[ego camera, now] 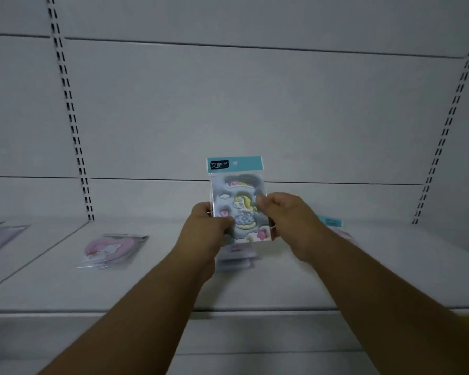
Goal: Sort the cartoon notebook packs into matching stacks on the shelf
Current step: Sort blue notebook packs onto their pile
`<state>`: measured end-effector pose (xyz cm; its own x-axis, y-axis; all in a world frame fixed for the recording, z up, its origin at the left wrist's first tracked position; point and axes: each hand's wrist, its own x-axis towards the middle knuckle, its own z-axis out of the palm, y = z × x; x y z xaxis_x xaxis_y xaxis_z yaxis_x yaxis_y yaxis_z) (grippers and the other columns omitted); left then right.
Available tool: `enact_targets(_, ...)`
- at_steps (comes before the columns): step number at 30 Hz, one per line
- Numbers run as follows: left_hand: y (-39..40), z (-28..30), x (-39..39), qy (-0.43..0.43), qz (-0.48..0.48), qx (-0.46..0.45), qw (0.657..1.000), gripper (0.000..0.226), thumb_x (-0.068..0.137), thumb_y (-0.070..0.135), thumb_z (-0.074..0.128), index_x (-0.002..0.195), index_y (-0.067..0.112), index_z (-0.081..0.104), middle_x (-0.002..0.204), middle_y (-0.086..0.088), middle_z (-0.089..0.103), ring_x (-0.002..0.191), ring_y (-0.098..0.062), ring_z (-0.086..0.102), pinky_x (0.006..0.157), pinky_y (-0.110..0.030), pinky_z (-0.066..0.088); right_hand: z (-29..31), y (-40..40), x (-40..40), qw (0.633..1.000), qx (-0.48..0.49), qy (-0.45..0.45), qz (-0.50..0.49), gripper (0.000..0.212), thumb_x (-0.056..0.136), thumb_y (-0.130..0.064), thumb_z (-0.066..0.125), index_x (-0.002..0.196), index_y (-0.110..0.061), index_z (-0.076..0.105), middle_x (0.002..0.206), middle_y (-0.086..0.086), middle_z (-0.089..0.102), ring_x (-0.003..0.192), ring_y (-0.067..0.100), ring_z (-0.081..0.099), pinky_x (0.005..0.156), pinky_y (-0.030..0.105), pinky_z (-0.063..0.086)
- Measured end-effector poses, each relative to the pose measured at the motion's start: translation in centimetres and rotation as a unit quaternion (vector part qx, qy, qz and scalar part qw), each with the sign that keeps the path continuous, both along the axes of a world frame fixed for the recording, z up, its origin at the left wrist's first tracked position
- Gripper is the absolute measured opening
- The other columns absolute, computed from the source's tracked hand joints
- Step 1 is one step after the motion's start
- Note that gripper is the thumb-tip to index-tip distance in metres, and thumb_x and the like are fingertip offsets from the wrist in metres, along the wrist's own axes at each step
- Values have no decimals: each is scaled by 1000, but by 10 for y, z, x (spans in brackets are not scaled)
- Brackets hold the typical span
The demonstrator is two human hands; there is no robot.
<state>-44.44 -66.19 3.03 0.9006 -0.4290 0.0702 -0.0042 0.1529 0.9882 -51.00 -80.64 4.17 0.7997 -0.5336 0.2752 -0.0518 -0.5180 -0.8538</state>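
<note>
Here, pink heart pack (114,249) lies flat left on shelf (309,280); bare room around. Left hand (207,226) and right hand (284,220) pinch unicorn pack (238,204) side edges, upright above small stack (236,257).

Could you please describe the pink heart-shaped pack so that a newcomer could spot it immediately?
Look at the white shelf, left of the hands. The pink heart-shaped pack lies flat there, apart from the others. It alone is round-lobed and pink; the upright unicorn pack is rectangular with a teal header.
</note>
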Motion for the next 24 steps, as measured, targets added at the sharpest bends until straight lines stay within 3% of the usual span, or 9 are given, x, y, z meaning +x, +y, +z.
enact_targets(2,-20,5,-7,-13,-11,37,999,17,89,1,59,105,5,58,85,-12,68,67,-22,67,56,-30,56,1,-19,-14,998,-58,-12,-32,37,89,-40,59,80,-4,65,79,20,68,62,19,65,62,37,52)
enact_targets(5,-53,18,-7,13,-37,32,999,11,94,11,57,102,6,61,91,-18,72,72,-29,72,65,-36,60,7,-52,-44,999,-11,-25,-34,31,89,-30,64,87,0,70,87,23,72,77,30,72,72,46,58)
enact_targets(10,-119,26,-4,-15,-81,109,991,10,94,9,59,101,2,60,92,-18,70,77,-28,71,72,-39,62,7,-99,-79,993,94,13,-75,28,87,-22,70,84,6,69,82,22,74,70,27,74,62,36,56)
enact_targets(12,-144,22,-3,-26,-83,154,984,8,93,10,60,96,3,58,91,-17,70,78,-29,70,75,-40,61,4,-115,-82,989,43,41,-136,34,84,-22,72,68,6,61,66,20,64,53,20,64,53,30,50)
enact_targets(14,-165,15,-1,-40,-80,199,976,10,92,11,62,93,3,56,87,-17,70,71,-26,68,66,-35,60,0,-127,-80,974,-59,112,-188,36,82,-30,73,68,1,61,64,18,59,54,22,58,56,33,50)
enact_targets(16,-181,8,5,-70,-70,253,962,13,88,11,66,88,3,56,81,-16,69,65,-24,69,63,-35,62,-6,-130,-76,954,-122,169,-214,36,82,-36,72,66,-6,58,60,7,57,52,18,55,50,25,45)
enact_targets(18,-192,3,13,-117,-50,309,943,14,83,10,70,81,2,58,83,-19,71,72,-29,74,70,-41,63,-13,-131,-72,945,-140,197,-222,34,81,-34,72,65,-12,52,56,-1,50,46,9,49,42,20,33)
enact_targets(21,-203,-3,22,-187,-46,382,904,15,79,14,73,77,4,62,82,-17,73,73,-27,75,70,-40,63,-21,-134,-66,942,-125,212,-228,31,82,-28,73,68,-12,51,57,-3,49,31,6,51,29,15,29)
enact_targets(24,-208,-7,22,-191,-71,400,894,18,80,18,74,77,5,63,69,-11,69,57,-22,68,66,-33,63,-21,-135,-64,925,-179,233,-242,24,82,-32,71,79,-12,58,69,0,60,45,7,54,37,16,33)
